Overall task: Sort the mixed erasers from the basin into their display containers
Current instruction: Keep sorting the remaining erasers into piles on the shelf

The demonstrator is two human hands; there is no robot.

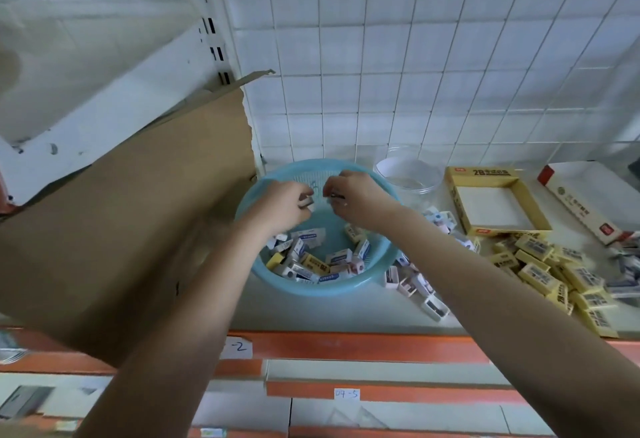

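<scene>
Shelf top (329, 314): erasers (313, 261) in blue basin (311, 291)

Soft, even indoor light w/ a cool cast; faint shadows on the tiled wall (433, 56). Wide-angle bend at edges. Bottom-left corner blurred, whole frame slightly soft. No harsh glare.

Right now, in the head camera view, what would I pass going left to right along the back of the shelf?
The cardboard sheet → blue basin → clear jar → open yellow box → red-and-white box.
</scene>
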